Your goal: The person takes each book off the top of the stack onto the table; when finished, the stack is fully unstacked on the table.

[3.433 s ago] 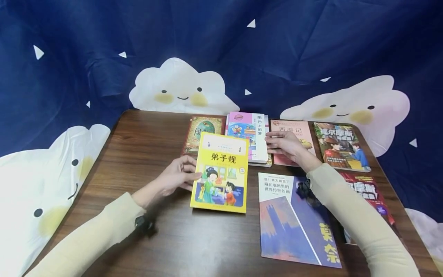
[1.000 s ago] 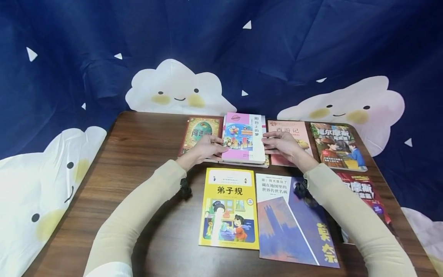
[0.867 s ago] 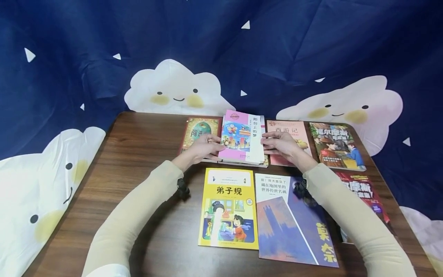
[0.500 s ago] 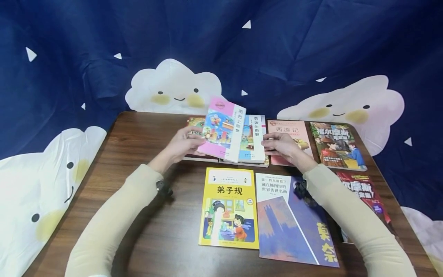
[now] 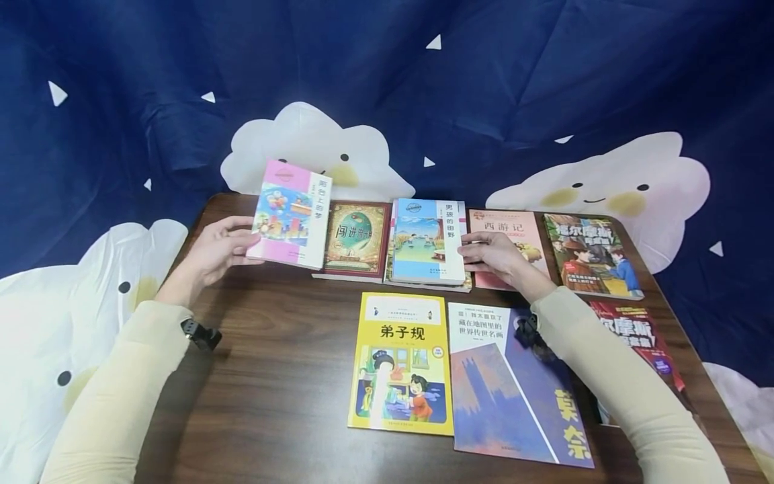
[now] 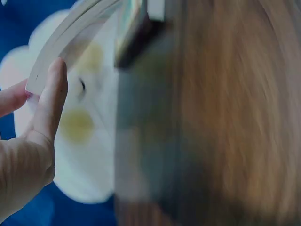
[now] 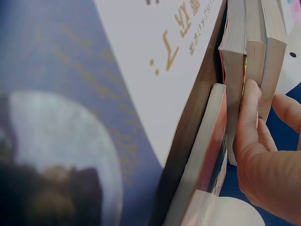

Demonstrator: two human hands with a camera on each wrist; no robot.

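Raised over the back left of the table, a pink-and-white book (image 5: pixel 293 216) with a balloon picture is gripped at its left edge by my left hand (image 5: pixel 214 252). In the left wrist view, the thumb (image 6: pixel 52 96) lies along the page edges of that book (image 6: pixel 61 47). My right hand (image 5: pixel 498 257) rests against the right side of a stack of books, topped by a blue-and-white book (image 5: pixel 425 238). The right wrist view shows fingertips (image 7: pixel 250 101) on the stack's page edges (image 7: pixel 256 42). A green-and-gold book (image 5: pixel 355 238) lies left of the stack.
In front lie a yellow book (image 5: pixel 400 363) and a purple-blue book (image 5: pixel 514 390) beside it. A pink book (image 5: pixel 509 245), a detective-picture book (image 5: pixel 592 255) and a red book (image 5: pixel 641 343) lie right, partly behind my right arm. A blue cloud-print curtain (image 5: pixel 387 60) hangs behind the wooden table (image 5: pixel 254 403).
The yellow book was set down at the front. My left hand then lifted the pink-and-white book off the stack and carried it left, uncovering the blue-and-white one. My right hand stayed.
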